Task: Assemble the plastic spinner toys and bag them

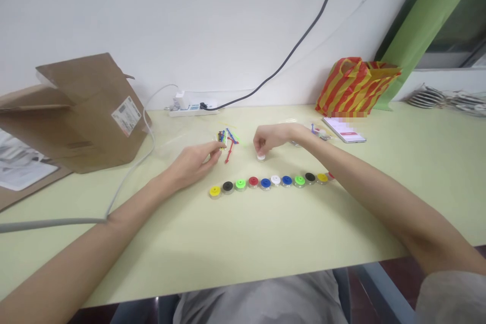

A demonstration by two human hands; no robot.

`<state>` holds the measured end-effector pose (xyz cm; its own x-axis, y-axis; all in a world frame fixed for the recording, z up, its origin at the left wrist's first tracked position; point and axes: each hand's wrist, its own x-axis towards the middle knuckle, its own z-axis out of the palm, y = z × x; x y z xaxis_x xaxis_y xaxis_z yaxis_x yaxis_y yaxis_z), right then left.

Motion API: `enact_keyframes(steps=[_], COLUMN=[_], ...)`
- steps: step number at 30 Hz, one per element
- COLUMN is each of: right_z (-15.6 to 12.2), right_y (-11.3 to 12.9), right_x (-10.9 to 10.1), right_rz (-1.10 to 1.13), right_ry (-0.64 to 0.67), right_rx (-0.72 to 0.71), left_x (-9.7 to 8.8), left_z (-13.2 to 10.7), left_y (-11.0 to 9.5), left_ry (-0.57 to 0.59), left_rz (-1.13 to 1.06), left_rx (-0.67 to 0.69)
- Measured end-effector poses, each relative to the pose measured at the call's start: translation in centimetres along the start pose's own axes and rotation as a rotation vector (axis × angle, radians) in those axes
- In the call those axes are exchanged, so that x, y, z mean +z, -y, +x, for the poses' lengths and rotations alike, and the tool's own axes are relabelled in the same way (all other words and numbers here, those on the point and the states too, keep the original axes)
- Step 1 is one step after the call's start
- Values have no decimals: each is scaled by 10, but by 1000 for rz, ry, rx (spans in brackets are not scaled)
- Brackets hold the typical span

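My left hand (197,162) rests at a pile of small coloured plastic sticks (230,137), its thumb and forefinger closed together at the pile's near edge. Whatever lies between those fingertips is too small to make out. A red stick (229,152) with pointed ends lies just right of them. My right hand (271,137) reaches across and pinches a small white disc (261,157) at the tabletop. In front of both hands runs a row of round clear-sided pieces with coloured tops, among them a yellow one (214,191), a red one (253,181) and a white one (275,180). My right forearm partly covers the row's right end.
An open cardboard box (94,126) stands at the left, with a grey cable (131,174) crossing before it and over my left forearm. A power strip (193,110) lies by the wall. Back right are a phone (343,130) and a striped plastic bag (353,86).
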<state>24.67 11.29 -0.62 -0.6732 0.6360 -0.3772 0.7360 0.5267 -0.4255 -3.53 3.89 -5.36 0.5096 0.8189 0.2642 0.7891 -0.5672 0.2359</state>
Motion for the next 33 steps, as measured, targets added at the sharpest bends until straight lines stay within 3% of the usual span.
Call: enact_keyframes(steps=[9, 17, 25, 30, 33], right_z=[7, 8, 8, 36, 64], right_y=[14, 2, -18, -3, 19], right_x=[14, 11, 4, 11, 15], right_rz=[-235, -333, -160, -336, -488], right_ry=[-30, -98, -45, -396, -461], right_rx=[205, 317, 145, -20, -160], left_x=[6, 18, 20, 22, 22], left_z=[2, 5, 5, 3, 2], left_y=[-1, 3, 9, 10, 10], left_ry=[-31, -26, -22, -28, -50], left_rz=[6, 7, -2, -23, -26], left_rx=[46, 265, 227, 214, 222])
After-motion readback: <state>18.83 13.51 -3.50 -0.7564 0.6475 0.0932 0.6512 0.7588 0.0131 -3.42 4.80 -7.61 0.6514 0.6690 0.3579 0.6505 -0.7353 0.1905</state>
